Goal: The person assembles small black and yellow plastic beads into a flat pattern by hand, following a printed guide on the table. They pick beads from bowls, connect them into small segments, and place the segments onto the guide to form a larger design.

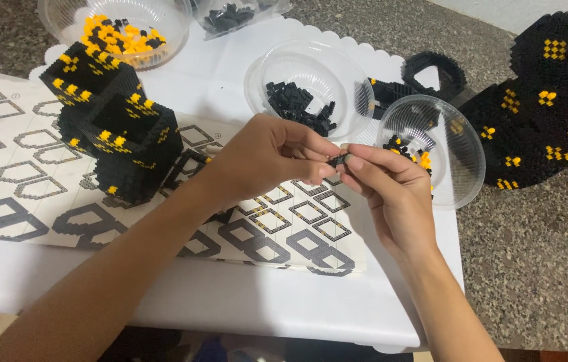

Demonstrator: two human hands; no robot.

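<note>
My left hand (pixel 267 155) and my right hand (pixel 388 184) meet above the printed instruction sheet (pixel 16 174). Together their fingertips pinch a tiny black brick piece (pixel 336 161). Just behind the hands stands a clear plastic bowl of small black bricks (pixel 304 107). To the right, another clear bowl (pixel 445 151) holds a few black and yellow bricks. A black and yellow brick build (pixel 120 134) stands on the sheet to the left of my left forearm.
A bowl of yellow and black bricks (pixel 123 33) and a bowl of black bricks (pixel 230 17) sit at the back. A large black and yellow brick model (pixel 545 107) rests on the speckled counter at right. A white scalloped mat (pixel 217 74) lies under everything.
</note>
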